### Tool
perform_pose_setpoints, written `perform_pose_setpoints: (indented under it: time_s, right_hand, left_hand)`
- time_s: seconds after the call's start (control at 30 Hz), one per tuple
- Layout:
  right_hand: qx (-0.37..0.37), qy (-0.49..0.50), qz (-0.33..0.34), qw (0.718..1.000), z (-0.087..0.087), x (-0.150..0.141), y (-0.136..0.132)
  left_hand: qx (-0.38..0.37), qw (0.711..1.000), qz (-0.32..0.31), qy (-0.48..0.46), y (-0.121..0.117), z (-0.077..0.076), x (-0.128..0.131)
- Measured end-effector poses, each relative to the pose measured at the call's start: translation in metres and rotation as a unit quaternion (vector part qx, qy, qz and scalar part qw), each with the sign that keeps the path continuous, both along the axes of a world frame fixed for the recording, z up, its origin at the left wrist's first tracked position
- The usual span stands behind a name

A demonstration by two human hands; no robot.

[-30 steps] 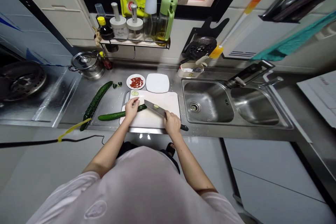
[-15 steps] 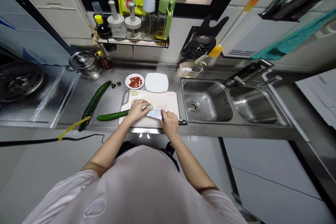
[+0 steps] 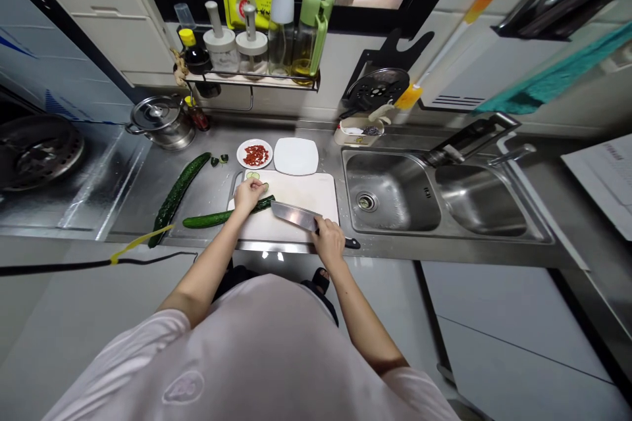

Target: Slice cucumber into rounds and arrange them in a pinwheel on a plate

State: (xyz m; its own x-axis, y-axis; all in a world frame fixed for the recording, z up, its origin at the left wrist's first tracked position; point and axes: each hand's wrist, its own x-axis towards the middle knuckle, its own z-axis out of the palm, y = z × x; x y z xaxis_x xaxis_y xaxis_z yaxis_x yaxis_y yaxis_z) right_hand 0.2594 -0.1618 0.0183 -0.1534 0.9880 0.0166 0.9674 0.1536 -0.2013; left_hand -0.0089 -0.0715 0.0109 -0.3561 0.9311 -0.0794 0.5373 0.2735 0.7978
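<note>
My left hand (image 3: 247, 196) is closed on a thin cucumber slice (image 3: 265, 187) above the white cutting board (image 3: 296, 231). Below that hand lies the cut cucumber (image 3: 210, 219), its left part past the board's edge and its right end on the board. A couple of pale cucumber slices (image 3: 253, 175) rest at the board's upper left. My right hand (image 3: 328, 239) grips the handle of a kitchen knife (image 3: 296, 216), whose wide blade points left, its tip close to the cucumber's cut end.
Behind the board stand a small plate of chopped red pieces (image 3: 255, 154) and a white square plate (image 3: 296, 156). A whole cucumber (image 3: 180, 191) and dark cucumber ends (image 3: 219, 159) lie left. The sink (image 3: 390, 191) is right, a steel pot (image 3: 160, 122) back left.
My left hand has moved up and left with a slice, uncovering the cucumber's right end. My right hand has drawn the knife right and slightly toward me, away from the slice.
</note>
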Motion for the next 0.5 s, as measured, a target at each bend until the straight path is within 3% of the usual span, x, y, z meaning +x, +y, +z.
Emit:
perform_pose_setpoints:
  time_s: [0.17, 0.33, 0.5]
  right_hand:
    - [-0.001, 0.013, -0.023, 1.000, -0.009, 0.008, 0.001]
    - [0.007, 0.030, -0.030, 0.999, -0.014, 0.007, 0.004]
    - [0.005, 0.040, -0.033, 0.999, -0.016, 0.007, 0.004]
  left_hand:
    - [-0.024, 0.995, 0.034, 0.085, 0.028, -0.018, -0.016]
    - [-0.039, 0.993, 0.014, 0.111, 0.049, -0.034, -0.022]
    - [-0.031, 0.987, -0.008, 0.161, 0.057, -0.039, -0.028]
